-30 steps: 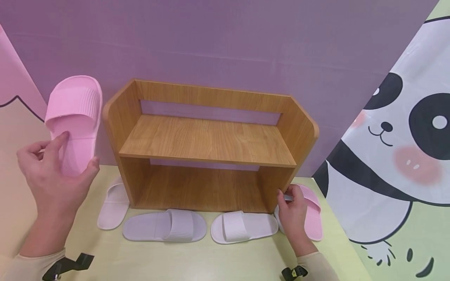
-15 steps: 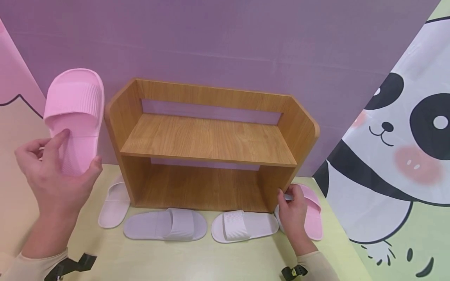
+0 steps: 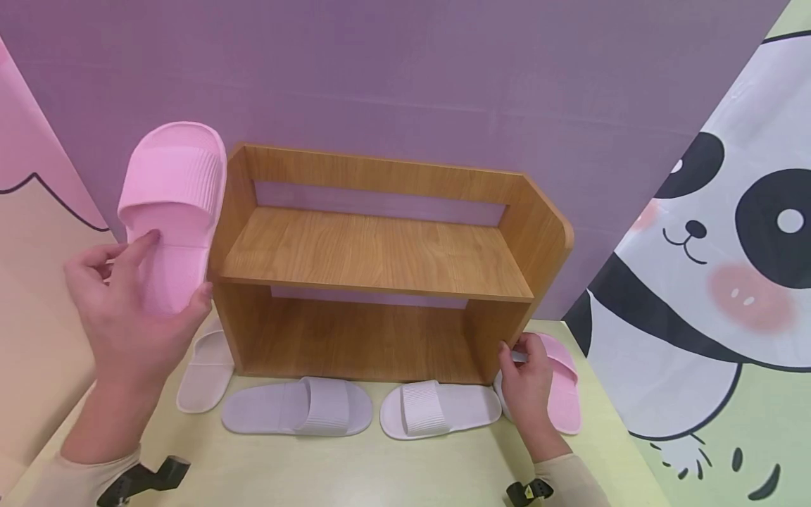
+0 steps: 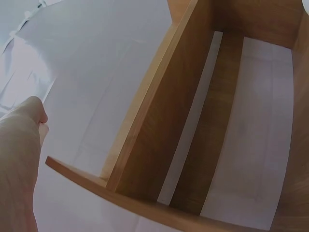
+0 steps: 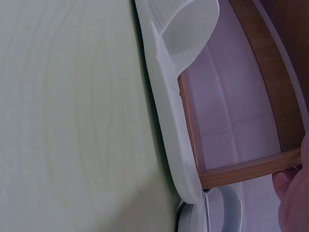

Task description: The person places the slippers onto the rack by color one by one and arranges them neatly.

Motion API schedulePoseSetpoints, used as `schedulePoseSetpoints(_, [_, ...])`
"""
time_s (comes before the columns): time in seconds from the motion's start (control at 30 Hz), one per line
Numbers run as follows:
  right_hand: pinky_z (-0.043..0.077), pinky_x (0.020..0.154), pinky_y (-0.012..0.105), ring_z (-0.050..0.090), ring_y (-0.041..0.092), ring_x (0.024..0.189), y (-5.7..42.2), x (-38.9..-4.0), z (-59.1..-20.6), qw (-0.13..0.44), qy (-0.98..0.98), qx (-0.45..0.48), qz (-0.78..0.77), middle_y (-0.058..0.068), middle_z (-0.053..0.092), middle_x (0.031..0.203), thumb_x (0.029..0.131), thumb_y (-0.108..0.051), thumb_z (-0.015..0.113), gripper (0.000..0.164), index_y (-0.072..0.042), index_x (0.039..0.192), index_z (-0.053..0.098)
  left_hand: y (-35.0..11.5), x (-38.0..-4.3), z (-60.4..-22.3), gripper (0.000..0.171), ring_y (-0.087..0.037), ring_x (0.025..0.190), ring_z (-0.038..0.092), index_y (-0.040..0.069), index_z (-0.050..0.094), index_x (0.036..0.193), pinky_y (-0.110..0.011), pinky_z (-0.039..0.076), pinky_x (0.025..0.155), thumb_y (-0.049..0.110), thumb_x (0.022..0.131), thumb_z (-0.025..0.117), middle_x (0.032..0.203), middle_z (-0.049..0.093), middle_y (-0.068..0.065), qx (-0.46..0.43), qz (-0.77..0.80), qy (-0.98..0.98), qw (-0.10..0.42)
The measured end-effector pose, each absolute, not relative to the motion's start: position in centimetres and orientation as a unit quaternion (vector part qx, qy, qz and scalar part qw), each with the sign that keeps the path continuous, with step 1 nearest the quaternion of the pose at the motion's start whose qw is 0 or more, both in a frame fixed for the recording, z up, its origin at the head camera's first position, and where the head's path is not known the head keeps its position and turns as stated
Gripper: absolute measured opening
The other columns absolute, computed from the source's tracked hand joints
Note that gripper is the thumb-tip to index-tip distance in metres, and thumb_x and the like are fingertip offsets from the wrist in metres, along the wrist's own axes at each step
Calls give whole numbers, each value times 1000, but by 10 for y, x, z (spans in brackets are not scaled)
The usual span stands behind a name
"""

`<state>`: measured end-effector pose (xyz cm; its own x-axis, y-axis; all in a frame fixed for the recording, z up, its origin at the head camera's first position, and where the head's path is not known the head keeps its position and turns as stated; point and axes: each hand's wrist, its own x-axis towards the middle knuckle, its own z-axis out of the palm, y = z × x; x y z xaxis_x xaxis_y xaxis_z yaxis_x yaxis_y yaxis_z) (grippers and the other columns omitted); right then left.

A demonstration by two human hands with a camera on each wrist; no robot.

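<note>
- Your left hand (image 3: pixel 129 303) pinches the pink slipper (image 3: pixel 176 227) by its heel half, toe up, long axis near upright.
- The wooden rack (image 3: pixel 374 250) lies to that hand's right, its long axis crosswise to the slipper.
- Your right hand (image 3: pixel 531 380), farther from the slipper, grips the rack's right side panel (image 3: pixel 538 236).
- The slipper looks foamy, with a ribbed strap (image 3: pixel 167 172) and rounded toe; the rack shows wood grain.

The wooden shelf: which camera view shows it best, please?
The head view: both tiers of the wooden shelf show there, though the held pink slipper overlaps it. Both wrist views show only cropped, tilted portions.
</note>
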<state>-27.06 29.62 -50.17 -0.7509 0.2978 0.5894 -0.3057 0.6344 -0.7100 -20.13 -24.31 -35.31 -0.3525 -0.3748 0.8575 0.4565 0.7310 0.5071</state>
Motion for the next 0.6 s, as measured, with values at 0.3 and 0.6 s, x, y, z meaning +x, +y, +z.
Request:
schedulePoseSetpoints(0.3, [49, 80, 3, 65, 11, 103, 297, -271, -502, 351, -834, 3, 426, 14, 74, 115, 103, -4, 74, 16, -2, 117, 66, -225, -208, -352, 80, -4, 129, 32, 8, 75, 138, -34, 32, 93, 50, 70, 81, 133, 51, -9, -60, -370, -740, 559])
schedulePoseSetpoints(0.6, [50, 80, 5, 65, 9, 103, 296, -272, -503, 357, -834, 1, 420, 13, 73, 116, 103, -5, 74, 16, -3, 117, 66, -208, -216, -354, 77, -7, 128, 33, 8, 75, 138, -37, 34, 90, 46, 72, 84, 136, 47, -41, -84, -375, -750, 538])
